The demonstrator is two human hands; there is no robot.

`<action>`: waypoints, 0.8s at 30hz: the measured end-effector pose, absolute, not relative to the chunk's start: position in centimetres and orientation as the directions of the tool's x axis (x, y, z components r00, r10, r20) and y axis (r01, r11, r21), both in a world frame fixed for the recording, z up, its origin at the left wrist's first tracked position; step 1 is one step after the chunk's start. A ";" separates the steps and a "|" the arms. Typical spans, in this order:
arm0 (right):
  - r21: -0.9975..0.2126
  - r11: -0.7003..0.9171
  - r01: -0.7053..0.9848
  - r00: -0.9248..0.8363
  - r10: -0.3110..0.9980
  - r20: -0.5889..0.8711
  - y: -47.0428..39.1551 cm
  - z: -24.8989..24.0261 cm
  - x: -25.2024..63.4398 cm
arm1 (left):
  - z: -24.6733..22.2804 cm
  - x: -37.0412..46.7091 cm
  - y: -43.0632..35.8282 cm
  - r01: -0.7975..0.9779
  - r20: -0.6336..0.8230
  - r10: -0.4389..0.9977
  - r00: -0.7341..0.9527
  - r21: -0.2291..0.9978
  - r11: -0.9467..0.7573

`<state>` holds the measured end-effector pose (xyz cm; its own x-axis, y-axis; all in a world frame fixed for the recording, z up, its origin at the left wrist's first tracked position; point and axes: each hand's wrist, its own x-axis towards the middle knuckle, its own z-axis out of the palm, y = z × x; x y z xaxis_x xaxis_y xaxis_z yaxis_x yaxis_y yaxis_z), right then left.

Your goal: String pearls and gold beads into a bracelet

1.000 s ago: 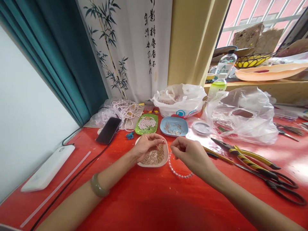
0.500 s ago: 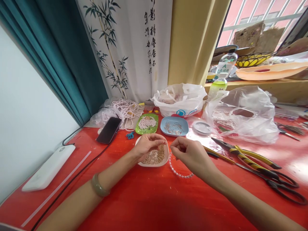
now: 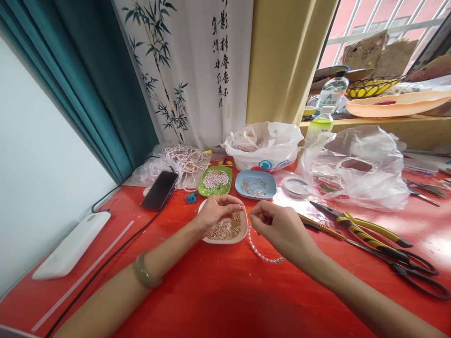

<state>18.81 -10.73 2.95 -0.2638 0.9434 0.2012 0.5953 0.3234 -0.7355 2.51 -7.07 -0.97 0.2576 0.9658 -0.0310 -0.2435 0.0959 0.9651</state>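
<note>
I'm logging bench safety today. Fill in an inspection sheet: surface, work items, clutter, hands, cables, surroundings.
Surface: red tabletop, glossy, glare at right.
Work items: beaded strand, partly hidden by the right hand; cream tray with gold-coloured beads; farther back, green tray with pale beads and blue tray with small pieces.
Clutter: plastic bags, phone, pliers, scissors.
Hands: left hand pinches something too small to identify, above the cream tray; right hand pinched, contents unclear.
Cables: black cable along the left; another at the white device.
Surroundings: teal curtain, bamboo hanging, barred window.
</note>
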 end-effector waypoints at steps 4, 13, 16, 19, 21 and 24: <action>-0.741 0.300 0.601 -0.254 0.951 0.179 -10.5 2.7 18.9 | -0.9 2.5 -7.1 -0.284 -0.039 0.962 0.270 0.951 0.118; -0.713 0.340 0.614 -0.272 0.938 0.214 -10.5 2.3 18.8 | -1.1 2.6 -7.0 -0.309 -0.054 0.966 0.252 0.942 0.133; -0.688 0.363 0.628 -0.271 0.931 0.244 -10.6 2.3 18.8 | -1.2 2.6 -7.0 -0.312 -0.061 0.968 0.242 0.940 0.137; -0.652 0.398 0.645 -0.277 0.917 0.287 -10.7 2.2 18.7 | -1.2 2.7 -7.0 -0.323 -0.072 0.970 0.231 0.935 0.147; -0.620 0.421 0.662 -0.282 0.907 0.314 -10.7 2.0 18.7 | -1.1 2.7 -7.1 -0.328 -0.079 0.971 0.227 0.932 0.153; -0.558 0.447 0.699 -0.289 0.891 0.351 -10.8 1.8 18.7 | -0.9 2.8 -7.2 -0.324 -0.086 0.971 0.221 0.933 0.157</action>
<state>18.66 -10.76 1.83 -0.2892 0.8907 0.3508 0.6992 0.4468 -0.5580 2.82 -7.21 -0.89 0.2212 0.9714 -0.0860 -0.3245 0.1565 0.9328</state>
